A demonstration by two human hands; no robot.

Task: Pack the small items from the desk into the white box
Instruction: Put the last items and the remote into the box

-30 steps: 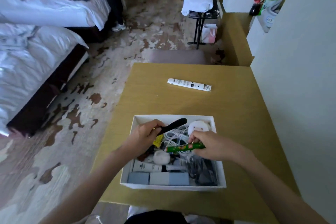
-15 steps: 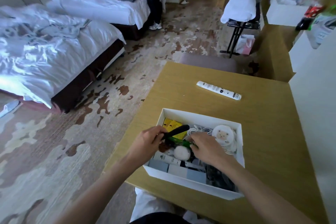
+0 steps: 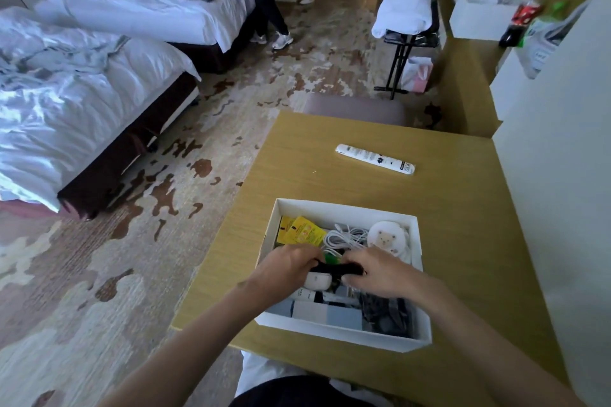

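- Yellow desk beside a white wall; beds left, patterned carpet.
- White tube lying on desk — well apart from box.
- Inside box: yellow packets, white cable, bear disc.
- Left hand, right hand — both pinching black stick over box.

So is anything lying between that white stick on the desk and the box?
Nothing visible. The white stick lies alone on bare desk beyond the box. Both hands, left and right, are inside the box on a black item.
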